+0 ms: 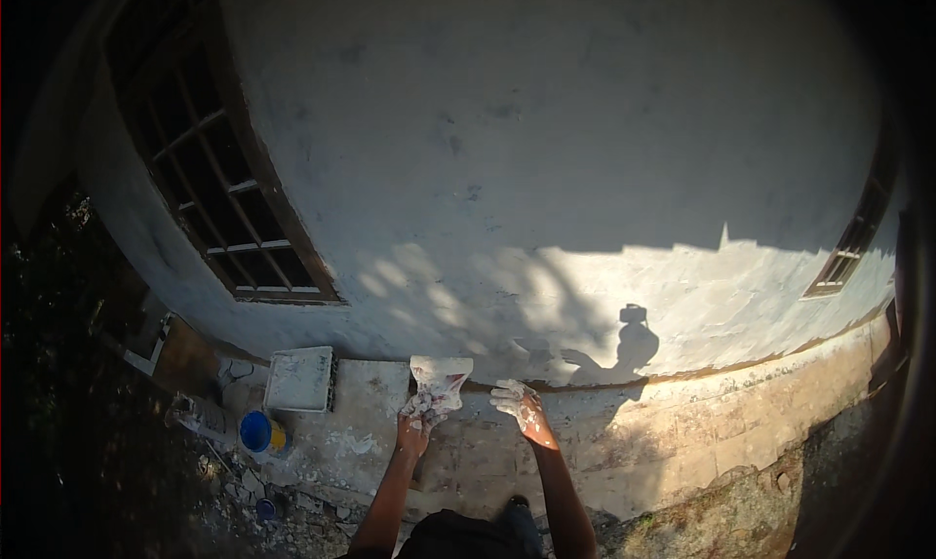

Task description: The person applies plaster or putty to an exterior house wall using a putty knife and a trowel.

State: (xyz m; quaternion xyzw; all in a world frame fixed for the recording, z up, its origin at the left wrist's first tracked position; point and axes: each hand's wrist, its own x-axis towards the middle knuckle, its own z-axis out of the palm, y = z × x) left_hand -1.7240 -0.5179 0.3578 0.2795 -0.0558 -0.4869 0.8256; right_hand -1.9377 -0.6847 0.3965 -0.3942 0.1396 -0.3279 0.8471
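My left hand (420, 410), coated in white paste, grips a broad, flat putty spreader (444, 374) by its lower end. White paste and a few reddish marks cover the spreader, and its wide edge points away from me toward the wall. To the right, apart from it, my right hand (520, 406) has its fingers stretched out toward the left. White paste coats those fingers too, and nothing shows in them. Both hands are in front of the foot of a pale, patchy wall (546, 150).
A white-smeared tray (298, 379) lies at the left beside a pale board (366, 403). Nearer stands a blue and yellow bucket (258, 432), with rubble (255, 484) around it. A barred window (229, 179) is set in the wall. The paved ledge (721, 413) runs right.
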